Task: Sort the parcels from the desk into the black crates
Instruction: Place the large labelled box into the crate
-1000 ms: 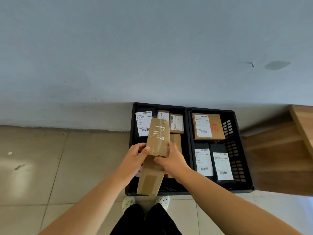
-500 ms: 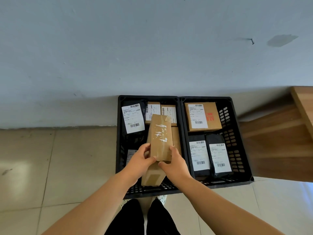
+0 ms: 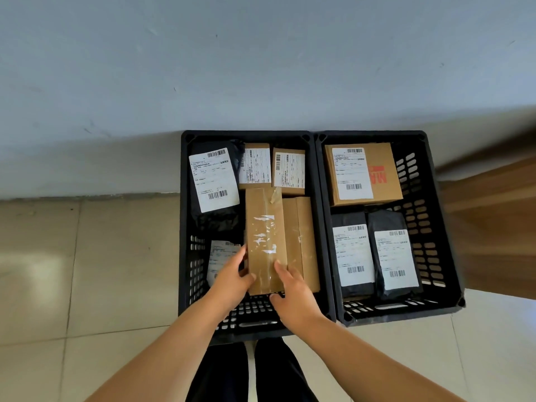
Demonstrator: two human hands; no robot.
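Crates come first: the left black crate (image 3: 185, 227) and the right black crate (image 3: 435, 227) stand side by side on the tiled floor (image 3: 87, 271) against the wall (image 3: 261, 53). The right one carries a labelled cardboard box (image 3: 383, 161) and two black mailers. The left one holds a black mailer (image 3: 214, 181), two small labelled boxes and a plain box (image 3: 304, 242). Just beside that plain box lies the long taped parcel (image 3: 265, 239), inside the left crate. The left hand (image 3: 232, 280) and right hand (image 3: 295, 297) grip its near end from either side.
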